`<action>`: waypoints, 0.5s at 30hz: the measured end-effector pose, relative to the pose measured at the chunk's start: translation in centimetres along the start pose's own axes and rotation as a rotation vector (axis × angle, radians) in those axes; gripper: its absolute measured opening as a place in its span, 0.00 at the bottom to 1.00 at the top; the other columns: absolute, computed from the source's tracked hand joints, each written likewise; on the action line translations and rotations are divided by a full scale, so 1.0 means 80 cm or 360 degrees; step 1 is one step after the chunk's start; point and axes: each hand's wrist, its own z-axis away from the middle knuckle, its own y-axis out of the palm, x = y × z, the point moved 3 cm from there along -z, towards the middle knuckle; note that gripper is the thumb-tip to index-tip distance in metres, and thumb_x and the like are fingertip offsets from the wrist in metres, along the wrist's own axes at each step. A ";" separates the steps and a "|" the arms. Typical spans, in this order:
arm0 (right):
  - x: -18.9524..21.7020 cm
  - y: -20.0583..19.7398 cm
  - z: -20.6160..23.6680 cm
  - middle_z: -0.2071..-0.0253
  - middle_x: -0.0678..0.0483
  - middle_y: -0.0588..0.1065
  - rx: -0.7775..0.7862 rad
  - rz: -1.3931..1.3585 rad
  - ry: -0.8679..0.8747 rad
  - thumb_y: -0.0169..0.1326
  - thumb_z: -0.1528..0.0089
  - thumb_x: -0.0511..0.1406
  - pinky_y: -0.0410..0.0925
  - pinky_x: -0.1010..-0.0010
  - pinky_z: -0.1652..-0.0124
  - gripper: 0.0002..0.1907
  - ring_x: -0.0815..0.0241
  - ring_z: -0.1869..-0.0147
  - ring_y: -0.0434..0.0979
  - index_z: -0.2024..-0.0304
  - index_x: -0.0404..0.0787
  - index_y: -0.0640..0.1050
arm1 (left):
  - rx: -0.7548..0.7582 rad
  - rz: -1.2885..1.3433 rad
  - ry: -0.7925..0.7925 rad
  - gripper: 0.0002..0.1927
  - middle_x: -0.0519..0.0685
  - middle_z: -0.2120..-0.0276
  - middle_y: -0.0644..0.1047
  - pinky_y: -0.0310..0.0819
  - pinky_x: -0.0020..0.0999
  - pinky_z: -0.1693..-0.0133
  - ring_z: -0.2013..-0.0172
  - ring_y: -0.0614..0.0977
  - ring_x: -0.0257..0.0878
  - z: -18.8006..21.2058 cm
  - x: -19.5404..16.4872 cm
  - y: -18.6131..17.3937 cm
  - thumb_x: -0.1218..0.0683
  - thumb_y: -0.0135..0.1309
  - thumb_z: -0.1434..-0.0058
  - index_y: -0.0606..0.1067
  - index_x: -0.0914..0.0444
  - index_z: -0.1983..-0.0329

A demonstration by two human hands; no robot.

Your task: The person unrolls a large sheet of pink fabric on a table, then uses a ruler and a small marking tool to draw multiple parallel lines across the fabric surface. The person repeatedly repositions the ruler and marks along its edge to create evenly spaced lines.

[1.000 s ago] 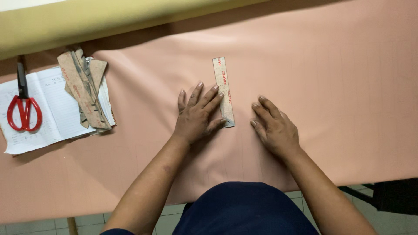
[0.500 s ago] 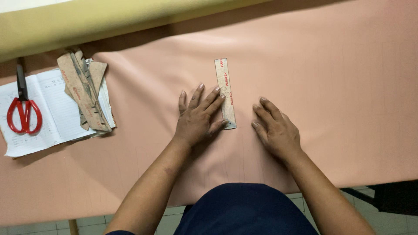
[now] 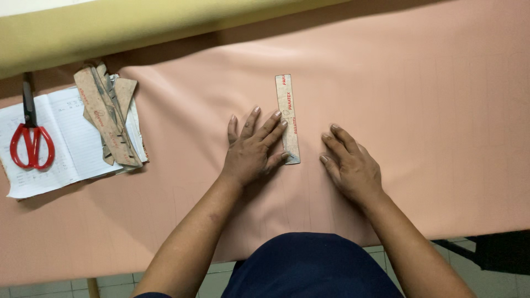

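Both hands lie flat, fingers spread, on the pink cloth covering the surface. The left hand presses down with its fingertips on the near end of the ruler, which lies lengthwise, pointing far. The right hand rests on bare cloth just right of the ruler, not touching it. Since a second ago almost nothing has shifted: hands and ruler sit where they were, so the cloth is being held steady. Far left lie a notebook, red scissors and cardboard patterns.
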 end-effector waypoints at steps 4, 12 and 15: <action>0.000 0.000 -0.001 0.31 0.60 0.66 0.0003 0.0013 -0.0010 0.55 0.36 0.47 0.72 0.65 0.46 0.24 0.57 0.37 0.74 0.38 0.53 0.75 | -0.0032 -0.0017 0.0009 0.36 0.36 0.27 0.61 0.26 0.62 0.30 0.25 0.52 0.47 0.002 0.000 -0.001 0.28 0.47 0.38 0.64 0.41 0.27; 0.002 -0.008 0.003 0.34 0.49 0.70 -0.0129 -0.0672 0.0057 0.50 0.31 0.42 0.71 0.69 0.44 0.16 0.56 0.39 0.77 0.49 0.39 0.81 | 0.0001 0.0017 -0.0012 0.36 0.37 0.27 0.60 0.27 0.64 0.31 0.26 0.52 0.47 0.001 0.001 -0.003 0.29 0.49 0.39 0.65 0.42 0.29; 0.011 -0.019 0.011 0.46 0.47 0.74 -0.0076 -0.0922 -0.0076 0.48 0.28 0.39 0.70 0.70 0.47 0.15 0.55 0.45 0.76 0.51 0.37 0.82 | 0.0014 0.0014 -0.0012 0.37 0.37 0.26 0.60 0.28 0.64 0.31 0.25 0.52 0.47 0.002 0.001 -0.005 0.29 0.49 0.40 0.65 0.42 0.29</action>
